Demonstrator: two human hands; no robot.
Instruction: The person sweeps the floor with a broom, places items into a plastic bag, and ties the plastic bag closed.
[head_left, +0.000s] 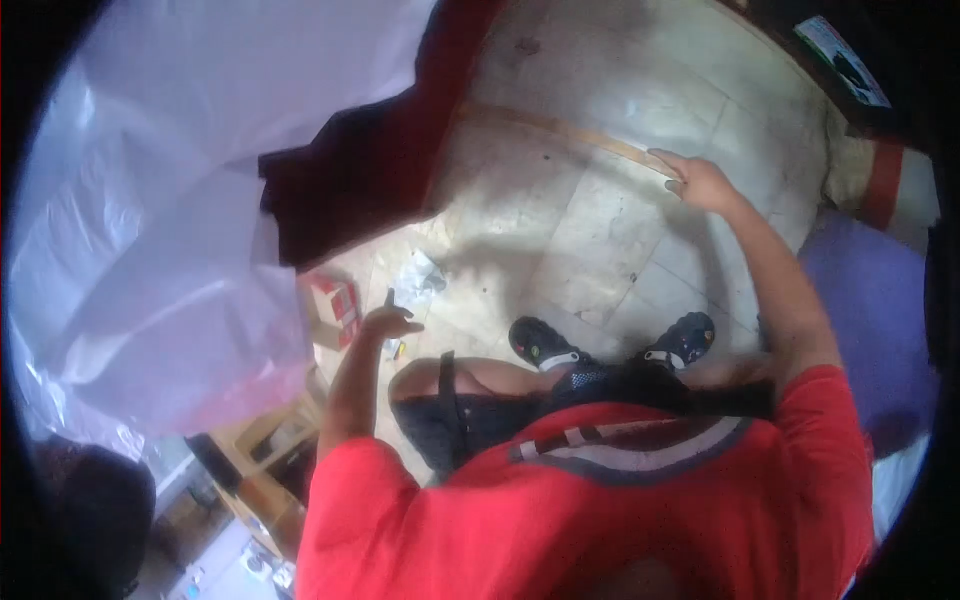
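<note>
My right hand [700, 183], at the upper right, grips the near end of a long, thin, light brown strip [590, 138]. The strip stretches left above the tiled floor, its far end close to a dark red surface [350, 180]. On the left, my left hand [388, 318] is held out with its fingers apart and nothing in it. Close beside that hand are a red and cream box [337, 308] and a crumpled clear plastic piece [420, 280] on the floor.
Large translucent plastic sheeting [170, 220] covers the left side. Wooden shelving [265, 450] stands at the lower left. A purple surface [870, 310] is at the right. A dark object with a picture label [843, 62] lies at the upper right. Black shoes [545, 343] are below.
</note>
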